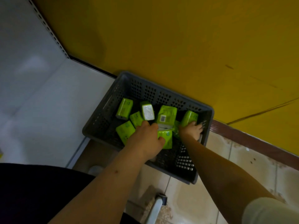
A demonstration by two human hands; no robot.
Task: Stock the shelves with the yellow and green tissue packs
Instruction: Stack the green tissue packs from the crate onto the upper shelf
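A grey perforated crate (208,113) stands on the floor with several yellow-green tissue packs lying loose in it. My left hand (146,137) reaches into the crate, and its thumb and fingers curl round one tissue pack (166,139) near the middle. My right hand (191,129) is down at the crate's right side, its fingers spread over another tissue pack (189,118) by the wall. Further packs (124,109) lie at the crate's far left, and one (166,114) shows a barcode label.
A white shelf (48,110) with a perforated upright lies to the left of the crate. A yellow wall (178,38) rises behind. Beige floor tiles (242,159) run to the right. A white bar (156,209) sits near my feet.
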